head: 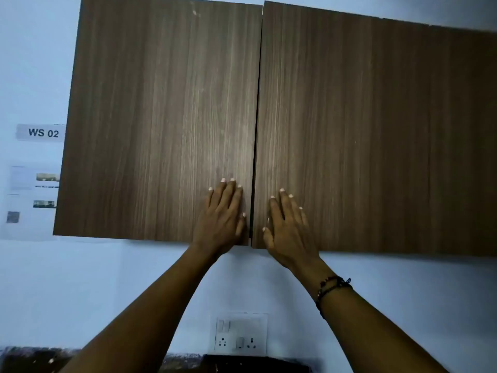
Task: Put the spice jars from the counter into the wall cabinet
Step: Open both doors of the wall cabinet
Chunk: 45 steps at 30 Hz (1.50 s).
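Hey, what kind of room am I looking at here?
Probably a kitchen-style test workstation: a brown wood-grain wall cabinet with both doors closed, a white switch-and-socket plate on the pale wall above a dark speckled counter edge, and a printed "WS 02" label.

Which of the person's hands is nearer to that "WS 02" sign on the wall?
The left. The left hand rests flat on the left cabinet door, the door next to the sign. The right hand rests flat on the right cabinet door, beyond the gap between the doors.
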Each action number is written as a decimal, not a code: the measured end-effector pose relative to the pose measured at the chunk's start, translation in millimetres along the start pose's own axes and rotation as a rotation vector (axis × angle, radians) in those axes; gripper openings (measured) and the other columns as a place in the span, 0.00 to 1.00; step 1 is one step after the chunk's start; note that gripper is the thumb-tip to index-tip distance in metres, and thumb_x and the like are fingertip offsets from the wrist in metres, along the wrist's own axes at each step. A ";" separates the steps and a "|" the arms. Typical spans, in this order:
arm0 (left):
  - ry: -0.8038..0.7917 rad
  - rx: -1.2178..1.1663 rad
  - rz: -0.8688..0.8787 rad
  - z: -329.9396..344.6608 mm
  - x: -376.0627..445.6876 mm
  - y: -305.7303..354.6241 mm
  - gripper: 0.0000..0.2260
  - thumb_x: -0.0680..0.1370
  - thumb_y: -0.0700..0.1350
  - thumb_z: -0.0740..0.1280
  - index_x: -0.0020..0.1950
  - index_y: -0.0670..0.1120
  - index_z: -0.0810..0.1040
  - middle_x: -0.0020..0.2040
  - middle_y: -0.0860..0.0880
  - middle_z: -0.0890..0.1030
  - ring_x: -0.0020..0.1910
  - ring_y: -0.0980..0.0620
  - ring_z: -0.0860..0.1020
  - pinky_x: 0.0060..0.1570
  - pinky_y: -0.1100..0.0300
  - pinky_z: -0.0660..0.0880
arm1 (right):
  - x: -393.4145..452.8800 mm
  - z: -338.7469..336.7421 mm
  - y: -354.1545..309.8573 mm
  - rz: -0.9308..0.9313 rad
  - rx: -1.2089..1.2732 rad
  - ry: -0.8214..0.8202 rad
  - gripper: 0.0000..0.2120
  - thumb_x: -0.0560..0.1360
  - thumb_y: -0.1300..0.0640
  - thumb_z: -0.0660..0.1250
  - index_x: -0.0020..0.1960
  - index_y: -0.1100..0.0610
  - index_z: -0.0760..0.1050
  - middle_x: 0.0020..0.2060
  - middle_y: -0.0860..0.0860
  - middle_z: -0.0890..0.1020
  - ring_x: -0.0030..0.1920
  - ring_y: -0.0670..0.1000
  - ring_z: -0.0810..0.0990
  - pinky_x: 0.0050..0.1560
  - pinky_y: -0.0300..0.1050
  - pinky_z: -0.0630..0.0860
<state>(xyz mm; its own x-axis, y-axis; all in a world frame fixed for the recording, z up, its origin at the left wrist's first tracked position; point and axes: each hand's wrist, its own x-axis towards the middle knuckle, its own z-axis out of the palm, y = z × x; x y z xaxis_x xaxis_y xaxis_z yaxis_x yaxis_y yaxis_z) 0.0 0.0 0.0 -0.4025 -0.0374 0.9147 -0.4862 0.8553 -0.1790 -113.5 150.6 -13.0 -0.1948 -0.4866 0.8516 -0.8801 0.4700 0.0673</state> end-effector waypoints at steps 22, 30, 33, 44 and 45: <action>0.056 -0.994 -0.365 7.7 17.8 67.6 0.23 0.79 0.50 0.59 0.71 0.39 0.65 0.67 0.44 0.68 0.63 0.50 0.70 0.60 0.64 0.69 | 5.1 -6.1 4.9 0.007 0.048 0.057 0.27 0.81 0.49 0.53 0.77 0.57 0.57 0.79 0.57 0.54 0.78 0.59 0.52 0.75 0.61 0.57; 0.142 -1.421 -0.526 -16.6 27.3 66.5 0.11 0.84 0.47 0.55 0.60 0.44 0.73 0.49 0.47 0.79 0.44 0.54 0.80 0.41 0.62 0.76 | 2.3 -34.7 1.0 0.032 0.137 0.196 0.27 0.78 0.46 0.55 0.74 0.55 0.63 0.76 0.57 0.61 0.75 0.60 0.60 0.69 0.61 0.63; 0.144 -1.467 -0.510 -38.2 33.4 71.5 0.16 0.85 0.48 0.53 0.48 0.46 0.77 0.35 0.53 0.82 0.33 0.60 0.80 0.31 0.67 0.76 | -1.6 -57.2 -0.5 0.073 0.242 0.334 0.25 0.78 0.47 0.57 0.72 0.54 0.66 0.75 0.56 0.65 0.73 0.58 0.63 0.68 0.58 0.62; 0.188 -1.789 -0.400 -126.0 42.6 178.8 0.11 0.85 0.46 0.56 0.51 0.50 0.78 0.42 0.51 0.83 0.39 0.57 0.83 0.39 0.65 0.80 | -55.8 -161.4 16.7 0.198 0.604 0.455 0.26 0.77 0.46 0.57 0.73 0.51 0.66 0.73 0.47 0.67 0.70 0.46 0.65 0.70 0.51 0.66; 0.158 -1.831 -0.382 -131.6 41.5 188.9 0.10 0.85 0.47 0.56 0.55 0.49 0.77 0.44 0.51 0.83 0.40 0.58 0.83 0.39 0.66 0.80 | -60.5 -171.3 19.4 0.208 0.635 0.437 0.26 0.77 0.45 0.56 0.73 0.50 0.65 0.73 0.46 0.67 0.70 0.46 0.66 0.70 0.51 0.67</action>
<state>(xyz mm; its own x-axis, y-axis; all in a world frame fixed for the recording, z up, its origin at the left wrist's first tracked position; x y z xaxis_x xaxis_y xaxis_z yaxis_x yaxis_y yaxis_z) -6.5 228.0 51.8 -0.3690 -0.3845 0.8462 0.8457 0.2388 0.4773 -44.6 315.4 25.8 -0.3104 -0.0410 0.9497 -0.9484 -0.0542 -0.3123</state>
